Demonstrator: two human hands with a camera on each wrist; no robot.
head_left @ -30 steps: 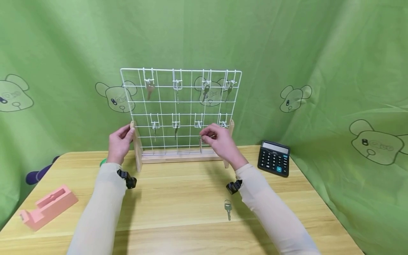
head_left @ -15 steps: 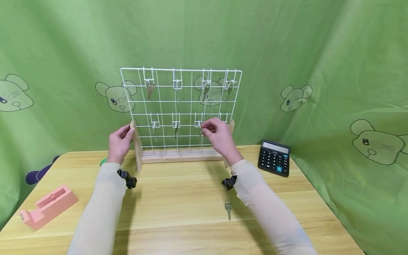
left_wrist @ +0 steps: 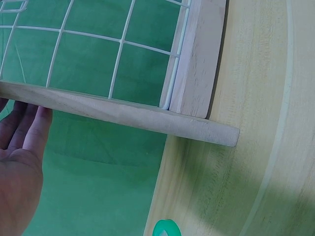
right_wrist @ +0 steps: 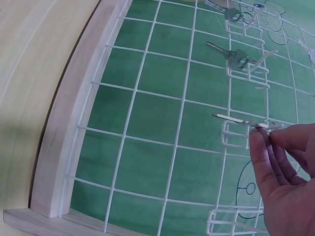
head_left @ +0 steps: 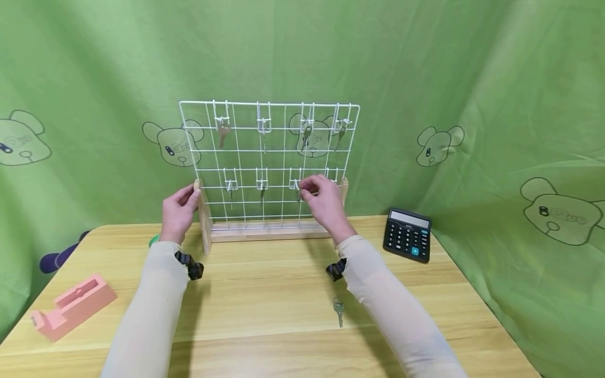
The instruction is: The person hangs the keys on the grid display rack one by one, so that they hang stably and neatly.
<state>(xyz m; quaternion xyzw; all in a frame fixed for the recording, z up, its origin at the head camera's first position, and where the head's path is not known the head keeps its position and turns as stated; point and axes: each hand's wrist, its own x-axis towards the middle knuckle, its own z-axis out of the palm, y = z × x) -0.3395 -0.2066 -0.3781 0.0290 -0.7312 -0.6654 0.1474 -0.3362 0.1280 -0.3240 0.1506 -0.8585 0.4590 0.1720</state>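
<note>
A white wire grid rack (head_left: 246, 150) on a wooden stand rises at the back of the table. My left hand (head_left: 177, 212) holds the top of its left wooden post (head_left: 204, 220); in the left wrist view the fingers (left_wrist: 37, 129) reach behind that post. With thumb and fingertips my right hand (head_left: 326, 202) pinches a key (right_wrist: 231, 118) right at the third hook of the lower row, the key's ring end overlapping the hook in the right wrist view. Keys hang on the upper hooks, such as a coppery key (head_left: 223, 135), and on two lower-left hooks, including a dark key (head_left: 262, 195).
Another key (head_left: 338, 311) with a ring lies on the wooden table (head_left: 264, 315) in front. A black calculator (head_left: 407, 235) lies at the right, a pink tape dispenser (head_left: 73, 308) at the left. A green round thing (head_left: 153, 240) shows beside the left forearm.
My right hand has moved up and slightly left, bringing the key from below the third lower hook to the hook itself. The left hand has stayed on the post.
</note>
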